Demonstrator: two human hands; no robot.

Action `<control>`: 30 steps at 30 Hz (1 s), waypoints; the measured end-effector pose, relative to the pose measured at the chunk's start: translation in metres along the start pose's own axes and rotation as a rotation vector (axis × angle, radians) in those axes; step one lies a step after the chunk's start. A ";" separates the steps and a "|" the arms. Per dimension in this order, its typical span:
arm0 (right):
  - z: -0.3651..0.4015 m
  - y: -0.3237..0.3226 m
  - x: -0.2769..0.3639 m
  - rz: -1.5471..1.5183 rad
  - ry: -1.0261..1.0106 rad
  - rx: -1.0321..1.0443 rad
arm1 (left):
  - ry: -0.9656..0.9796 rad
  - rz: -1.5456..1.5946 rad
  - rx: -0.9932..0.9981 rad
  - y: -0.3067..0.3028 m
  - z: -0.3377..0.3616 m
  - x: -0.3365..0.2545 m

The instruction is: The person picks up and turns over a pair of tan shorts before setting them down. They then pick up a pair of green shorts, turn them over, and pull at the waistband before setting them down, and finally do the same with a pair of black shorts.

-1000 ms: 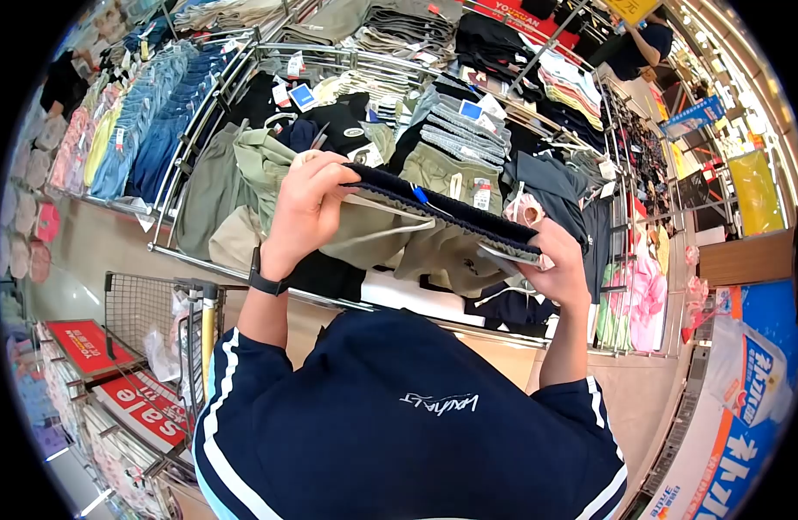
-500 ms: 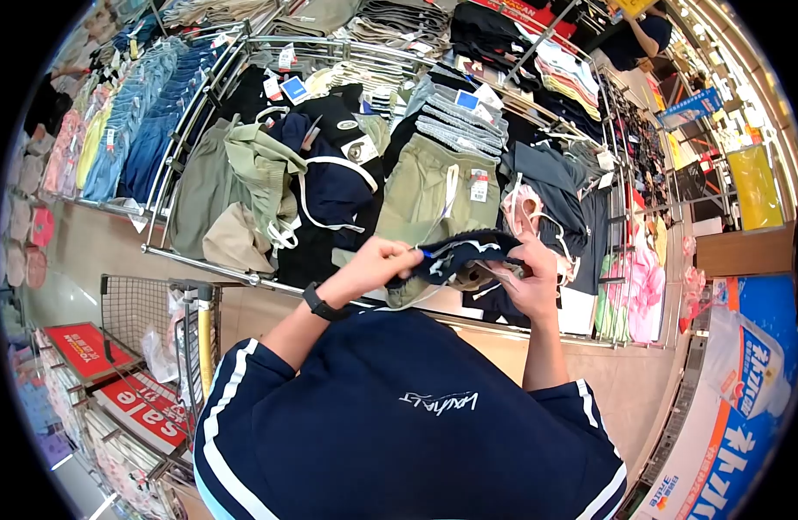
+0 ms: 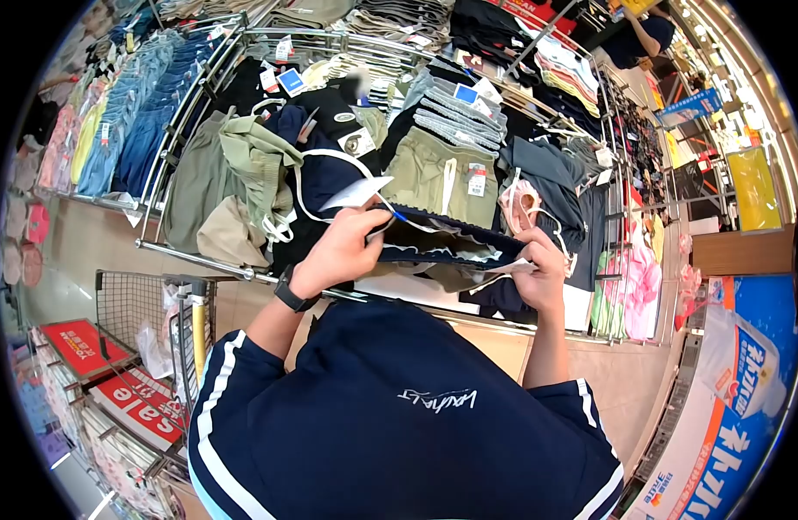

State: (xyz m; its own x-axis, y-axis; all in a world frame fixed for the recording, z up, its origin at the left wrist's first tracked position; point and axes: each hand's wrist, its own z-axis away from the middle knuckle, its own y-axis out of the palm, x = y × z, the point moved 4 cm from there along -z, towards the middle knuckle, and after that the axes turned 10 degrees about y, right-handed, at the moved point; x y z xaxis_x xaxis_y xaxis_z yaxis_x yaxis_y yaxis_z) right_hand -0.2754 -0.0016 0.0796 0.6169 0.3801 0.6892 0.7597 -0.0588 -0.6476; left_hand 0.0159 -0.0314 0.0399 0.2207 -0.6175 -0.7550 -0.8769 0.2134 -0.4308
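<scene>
My left hand (image 3: 343,251) and my right hand (image 3: 539,267) are closed on opposite ends of a dark navy elastic waistband, part of a pair of shorts or trousers (image 3: 455,240). The waistband is stretched wide between them, its opening facing me. A white tag (image 3: 357,191) sticks up beside my left fingers, and a blue bit shows on the band near them. Just beyond lie khaki-green shorts (image 3: 438,178) with a white drawstring and a price tag. The lower part of the navy garment is mostly hidden.
A metal-railed display table (image 3: 200,260) holds folded and loose clothes, with green trousers (image 3: 195,182) at left and grey folded garments (image 3: 455,108) behind. A wire cart (image 3: 139,303) stands at lower left; a blue-and-white printed box (image 3: 737,390) is at right. Another person (image 3: 637,43) is at upper right.
My hands have moved apart, left hand to the left, pulling the bunched waistband out into a long, open band. The white tag now stands up by my left hand.
</scene>
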 end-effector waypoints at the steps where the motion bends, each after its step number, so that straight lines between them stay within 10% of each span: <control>1: -0.001 0.001 -0.001 -0.032 0.021 -0.024 | 0.072 0.007 -0.063 0.003 -0.004 -0.006; 5: 0.002 0.009 0.016 -0.108 -0.148 -0.140 | 0.131 -0.023 -0.247 0.015 -0.003 -0.013; 13: 0.009 0.063 0.067 0.041 -0.361 0.206 | -0.357 1.464 -0.546 0.052 -0.018 -0.005; 24: 0.014 0.069 0.043 -0.246 -0.039 0.180 | -0.252 0.890 -0.534 0.036 -0.018 -0.006; 30: 0.017 0.075 0.047 -0.579 0.087 0.124 | -0.242 1.309 -0.335 0.043 -0.017 -0.003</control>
State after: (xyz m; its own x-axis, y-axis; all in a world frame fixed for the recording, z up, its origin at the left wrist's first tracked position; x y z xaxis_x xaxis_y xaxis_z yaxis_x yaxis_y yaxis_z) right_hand -0.1924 0.0279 0.0579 0.1286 0.2410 0.9620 0.9510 0.2452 -0.1885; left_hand -0.0294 -0.0334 0.0324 -0.8024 0.0451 -0.5951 -0.5527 0.3201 0.7695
